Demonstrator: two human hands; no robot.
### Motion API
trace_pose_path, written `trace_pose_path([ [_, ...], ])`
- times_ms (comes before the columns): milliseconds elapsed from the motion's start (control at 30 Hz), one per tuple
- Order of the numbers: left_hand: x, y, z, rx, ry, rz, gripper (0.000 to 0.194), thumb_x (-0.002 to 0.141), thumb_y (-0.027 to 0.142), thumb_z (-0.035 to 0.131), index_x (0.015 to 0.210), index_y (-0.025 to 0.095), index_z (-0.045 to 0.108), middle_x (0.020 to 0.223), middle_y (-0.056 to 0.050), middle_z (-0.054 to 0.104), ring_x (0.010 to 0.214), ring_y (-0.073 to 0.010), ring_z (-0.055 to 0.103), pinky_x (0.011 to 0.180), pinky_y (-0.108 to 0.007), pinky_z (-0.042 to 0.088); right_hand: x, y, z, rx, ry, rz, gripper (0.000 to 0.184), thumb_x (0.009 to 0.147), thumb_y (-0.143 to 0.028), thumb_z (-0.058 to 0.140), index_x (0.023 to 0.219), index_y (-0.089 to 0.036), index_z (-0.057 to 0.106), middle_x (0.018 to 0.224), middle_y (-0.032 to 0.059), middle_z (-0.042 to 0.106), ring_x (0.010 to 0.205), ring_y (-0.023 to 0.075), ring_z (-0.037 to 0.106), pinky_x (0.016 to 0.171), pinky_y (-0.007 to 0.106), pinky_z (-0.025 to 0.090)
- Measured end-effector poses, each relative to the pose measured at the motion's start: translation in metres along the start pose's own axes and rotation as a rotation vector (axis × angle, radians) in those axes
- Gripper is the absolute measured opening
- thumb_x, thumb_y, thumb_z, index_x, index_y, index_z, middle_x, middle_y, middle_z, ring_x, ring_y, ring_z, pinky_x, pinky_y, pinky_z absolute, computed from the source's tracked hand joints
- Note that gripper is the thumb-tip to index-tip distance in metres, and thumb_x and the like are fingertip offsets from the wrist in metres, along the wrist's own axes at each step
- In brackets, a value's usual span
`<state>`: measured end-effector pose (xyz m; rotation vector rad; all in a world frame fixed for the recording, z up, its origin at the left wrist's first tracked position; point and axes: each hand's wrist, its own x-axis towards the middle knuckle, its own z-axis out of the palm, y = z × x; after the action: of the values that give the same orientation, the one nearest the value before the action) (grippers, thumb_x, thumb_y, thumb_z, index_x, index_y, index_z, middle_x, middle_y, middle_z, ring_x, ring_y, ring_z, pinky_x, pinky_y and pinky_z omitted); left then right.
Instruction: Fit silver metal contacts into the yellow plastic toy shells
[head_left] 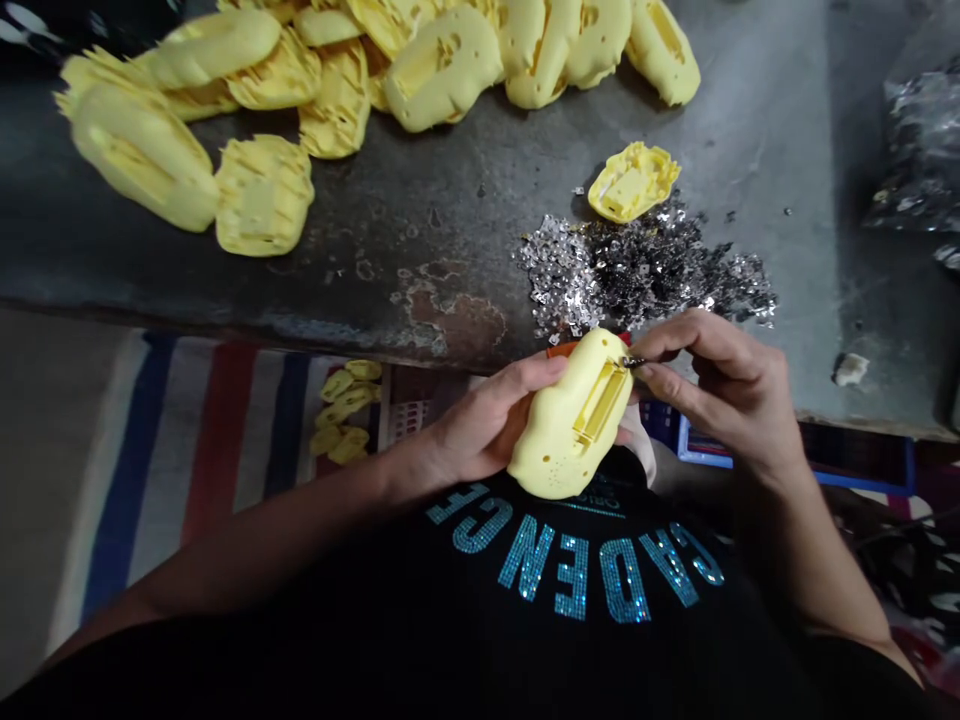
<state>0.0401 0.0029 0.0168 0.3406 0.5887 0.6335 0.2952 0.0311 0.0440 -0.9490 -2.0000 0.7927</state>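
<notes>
My left hand (499, 415) is wrapped round a yellow plastic shell (559, 440), which has a long battery slot and small holes in its face. The shell is tilted, its narrower end toward the bench. At the slot's upper end, my right hand (720, 385) pinches a small dark metal piece (634, 361) against the shell; its exact shape is too small to make out. Just beyond my hands lies a heap of small shiny metal pieces (645, 265). A smaller yellow shell part (634, 182) rests at the heap's far edge, hollow side up.
Many yellow shells (442, 70) are piled along the back and left of the grey metal bench (360, 210). A clear bag of metal parts (922, 150) sits at the right. Below the bench edge are more yellow pieces (346, 405) and a blue-rimmed crate (705, 458).
</notes>
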Motion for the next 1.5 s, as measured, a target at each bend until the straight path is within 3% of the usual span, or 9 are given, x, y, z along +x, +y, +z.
trace_pose_path([
  [167, -0.002, 0.002, 0.000, -0.010, -0.060, 0.008, 0.073, 0.096, 0.062, 0.086, 0.152, 0.018, 0.069, 0.122, -0.015, 0.090, 0.108, -0.0344, 0.089, 0.089, -0.040, 0.069, 0.000, 0.002, 0.000, 0.023, 0.020, 0.033, 0.007, 0.106, -0.024, 0.083, 0.109, -0.030, 0.081, 0.100, 0.0011, 0.084, 0.095, 0.0227, 0.081, 0.083, 0.041, 0.064],
  [367, -0.002, 0.000, -0.002, -0.007, -0.050, -0.017, 0.089, 0.096, 0.065, 0.084, 0.165, 0.013, 0.061, 0.117, -0.016, 0.090, 0.095, -0.0319, 0.088, 0.082, -0.037, 0.067, 0.000, -0.006, 0.000, -0.079, 0.064, -0.037, 0.013, 0.104, -0.019, 0.085, 0.110, -0.029, 0.081, 0.101, 0.0016, 0.087, 0.092, 0.0232, 0.084, 0.081, 0.041, 0.066],
  [667, 0.004, -0.003, -0.004, -0.020, -0.023, -0.061, 0.086, 0.083, 0.074, 0.094, 0.143, 0.016, 0.074, 0.131, -0.017, 0.087, 0.114, -0.0313, 0.085, 0.102, -0.038, 0.067, 0.003, -0.010, 0.000, -0.287, 0.004, -0.190, 0.021, 0.106, -0.017, 0.080, 0.121, -0.032, 0.079, 0.109, 0.0045, 0.088, 0.097, 0.0254, 0.084, 0.084, 0.044, 0.070],
  [833, 0.004, -0.004, -0.003, -0.015, -0.051, -0.033, 0.076, 0.092, 0.070, 0.086, 0.143, 0.015, 0.074, 0.127, -0.017, 0.088, 0.111, -0.0298, 0.086, 0.099, -0.037, 0.068, 0.003, -0.013, -0.002, -0.363, -0.023, -0.260, 0.030, 0.105, -0.013, 0.081, 0.128, -0.030, 0.075, 0.112, 0.0056, 0.086, 0.096, 0.0251, 0.082, 0.084, 0.044, 0.067],
  [1000, 0.004, -0.004, -0.003, 0.004, -0.062, -0.003, 0.075, 0.096, 0.070, 0.083, 0.145, 0.014, 0.075, 0.122, -0.017, 0.089, 0.108, -0.0300, 0.086, 0.088, -0.033, 0.068, 0.002, -0.018, -0.002, -0.437, -0.057, -0.263, 0.030, 0.107, -0.012, 0.077, 0.130, -0.032, 0.073, 0.114, 0.0052, 0.085, 0.092, 0.0239, 0.078, 0.082, 0.045, 0.063],
  [1200, 0.005, -0.005, -0.002, -0.012, -0.145, -0.001, 0.079, 0.098, 0.072, 0.080, 0.151, 0.014, 0.071, 0.125, -0.018, 0.089, 0.108, -0.0328, 0.088, 0.093, -0.037, 0.069, 0.001, -0.021, -0.002, -0.450, -0.083, -0.259, 0.033, 0.108, -0.012, 0.075, 0.134, -0.031, 0.073, 0.116, 0.0060, 0.085, 0.093, 0.0242, 0.077, 0.084, 0.045, 0.061],
  [1400, 0.001, -0.005, 0.003, 0.011, -0.028, 0.046, 0.077, 0.095, 0.065, 0.087, 0.151, 0.015, 0.071, 0.129, -0.016, 0.088, 0.107, -0.0301, 0.087, 0.095, -0.036, 0.067, 0.001, -0.022, 0.000, -0.472, -0.106, -0.271, 0.034, 0.107, -0.009, 0.074, 0.134, -0.029, 0.072, 0.115, 0.0076, 0.084, 0.094, 0.0249, 0.076, 0.084, 0.044, 0.061],
  [1500, 0.001, -0.004, 0.002, -0.003, -0.066, 0.021, 0.081, 0.098, 0.067, 0.083, 0.157, 0.014, 0.067, 0.129, -0.017, 0.088, 0.106, -0.0314, 0.087, 0.090, -0.036, 0.067, -0.001, -0.022, 0.002, -0.425, -0.050, -0.253, 0.040, 0.105, -0.007, 0.077, 0.137, -0.030, 0.070, 0.114, 0.0067, 0.085, 0.096, 0.0255, 0.079, 0.085, 0.044, 0.063],
])
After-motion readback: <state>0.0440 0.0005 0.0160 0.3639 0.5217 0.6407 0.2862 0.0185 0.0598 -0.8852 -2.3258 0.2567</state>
